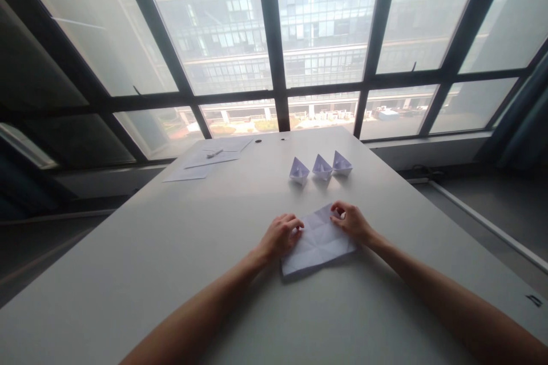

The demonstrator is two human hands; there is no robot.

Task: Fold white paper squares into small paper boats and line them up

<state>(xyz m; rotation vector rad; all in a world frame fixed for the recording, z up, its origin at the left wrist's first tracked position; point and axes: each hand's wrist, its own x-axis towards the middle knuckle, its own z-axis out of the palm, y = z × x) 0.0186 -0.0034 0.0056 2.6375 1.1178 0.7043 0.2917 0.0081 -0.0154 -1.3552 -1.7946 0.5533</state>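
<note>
A creased square sheet of white paper (319, 245) lies on the white table, its fold lines crossing near the middle. My left hand (283, 234) rests at the paper's left edge with curled fingers closed on that side. At the upper right corner, my right hand (349, 221) pinches the paper between thumb and forefinger. The near edge of the sheet lifts slightly and casts a shadow. Beyond the hands stand three folded paper boats: the left boat (299, 171), the middle boat (322, 167) and the right boat (342, 163).
Flat white sheets (188, 173) lie at the table's far left, with a small white object (214, 153) on top, too small to name. A round dark-rimmed hole (258, 141) is near the far edge. Tall framed windows (278, 40) rise behind the table (171, 262).
</note>
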